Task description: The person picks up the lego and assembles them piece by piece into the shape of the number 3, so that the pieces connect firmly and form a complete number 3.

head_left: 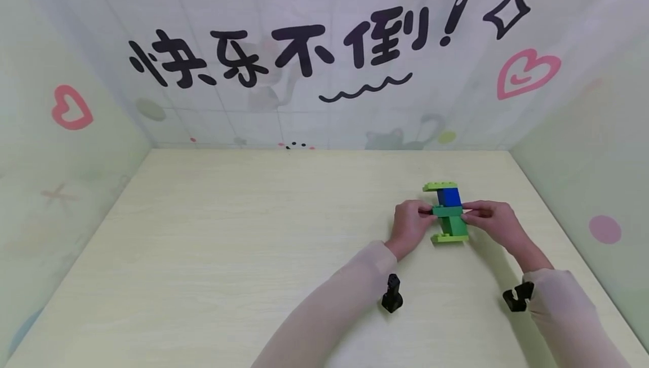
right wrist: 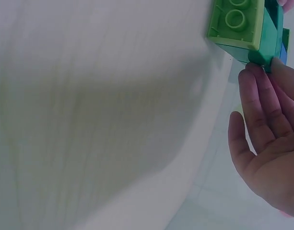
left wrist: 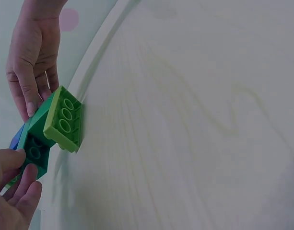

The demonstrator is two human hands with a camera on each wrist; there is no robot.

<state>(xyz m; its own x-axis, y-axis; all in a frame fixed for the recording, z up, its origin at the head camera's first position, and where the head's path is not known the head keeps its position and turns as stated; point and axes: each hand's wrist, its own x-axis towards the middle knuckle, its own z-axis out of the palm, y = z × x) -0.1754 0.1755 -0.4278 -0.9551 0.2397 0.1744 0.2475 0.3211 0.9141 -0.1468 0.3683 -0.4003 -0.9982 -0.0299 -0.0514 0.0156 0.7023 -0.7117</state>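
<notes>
A pale wooden desk (head_left: pixel 228 255) stands inside a booth of printed cloth walls (head_left: pixel 314 58) bearing black characters and pink hearts. From the head view, a stack of toy bricks (head_left: pixel 448 213) lies on its side on the right half of the desk: a light green plate at the far end, a blue brick next to it, a dark green plate across the middle, a green brick and another light green plate nearest the person. The left hand (head_left: pixel 410 227) pinches the left end of the dark green plate, and the right hand (head_left: pixel 490 220) pinches its right end, so the stack sits between the two hands, touched by both. Both sleeves are pale, and a black camera mount shows at each wrist.

In the left wrist view, the brick stack (left wrist: pixel 51 127) is seen from its hollow underside, at the left edge of the frame, on the desk (left wrist: pixel 194 124). The left hand's fingers (left wrist: pixel 17 191) curl onto the dark green plate from below, and the right hand's fingertips (left wrist: pixel 31 98) press on it from above.

In the right wrist view, the brick stack (right wrist: pixel 247 28) fills the upper right corner, studs toward the camera. The right hand (right wrist: pixel 271 158) lies just below it, fingers fairly straight, their tips touching the dark green edge.
</notes>
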